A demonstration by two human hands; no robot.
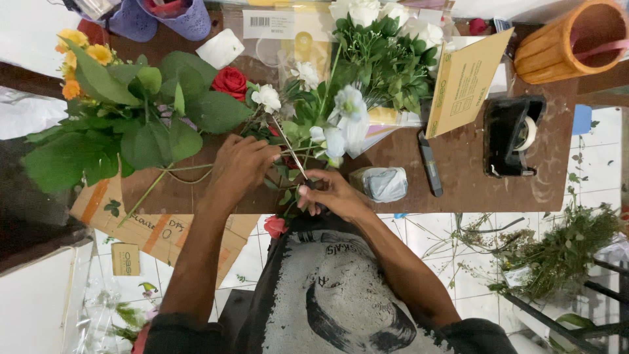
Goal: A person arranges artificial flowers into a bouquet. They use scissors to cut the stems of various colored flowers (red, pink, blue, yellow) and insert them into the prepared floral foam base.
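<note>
Bouquet [308, 141] half-assembled on worktop [458, 177]: left hand [244, 167] closing around gathered stems, right hand [331, 191] pinching thin stem beside it. Leafy branches [131, 124] left of bouquet lying unadded.

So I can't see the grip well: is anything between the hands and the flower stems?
Nothing visible: the left hand and right hand both close directly on the bunched flower stems at the table edge.
</note>
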